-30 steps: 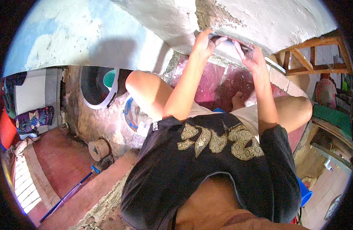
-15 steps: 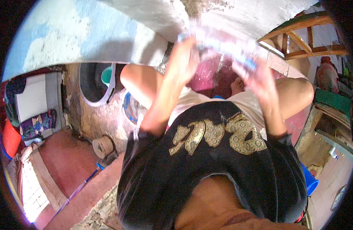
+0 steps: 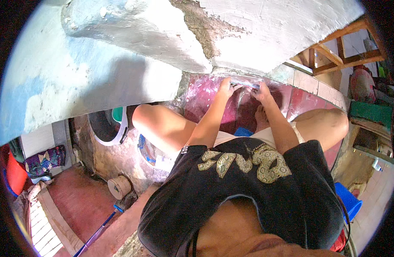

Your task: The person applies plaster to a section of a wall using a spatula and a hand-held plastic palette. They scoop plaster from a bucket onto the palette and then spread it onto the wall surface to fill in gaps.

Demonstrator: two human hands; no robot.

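Observation:
Out in front of me, low over the red floor near the wall, my left hand (image 3: 226,88) and my right hand (image 3: 261,92) grip a thin, shiny, see-through thing (image 3: 244,81) by its two ends. It looks like clear plastic, with bluish streaks along its near edge; its exact kind cannot be made out. The fingers of both hands are closed around the ends. Behind the hands, a bare foot (image 3: 261,118) rests on the red tiles (image 3: 210,103). A small blue thing (image 3: 243,131) sits between my legs, partly hidden by the shirt.
A dark tub with a pale rim (image 3: 120,137) stands left of my knee, a green thing (image 3: 117,114) inside it. Further left are a beige round container (image 3: 119,187) and a blue-handled pole (image 3: 98,229). At right are a blue bucket (image 3: 349,202) and a wooden frame (image 3: 334,60). A wall (image 3: 162,43) rises ahead.
Both hands, blurred and raised with the clear thing before, are now steadier, lower and closer together near the floor. The view has tilted, showing more of the wall ahead.

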